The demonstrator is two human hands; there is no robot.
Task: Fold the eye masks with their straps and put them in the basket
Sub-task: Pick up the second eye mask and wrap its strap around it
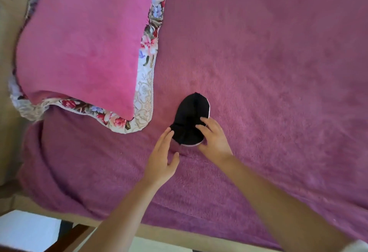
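While it lies folded on the purple blanket (258,62), the black eye mask (189,118) shows as a rounded dark shape with a thin pale edge along its right and near sides; centre of view, just right of the pillow's corner. Strap can't be made out separately, likely lost in the dark creases at the middle.

Right hand (214,138): fingers curled over the mask's near right part, fingertips pressing on the black fabric, thumb under the near edge. Reads as a light grasp on the mask, which is not lifted off the blanket.

Left hand (162,160): open, fingers extended and relaxed, fingertips touching the mask's left edge. Holding nothing.

Pink pillow (79,42) with floral trim (147,52) sits upper left on the blanket, near the mask but not touching it.

Blanket covers a bed; pale bed frame (179,235) runs along the near edge, floor below it at bottom left.

No container is visible in this view.
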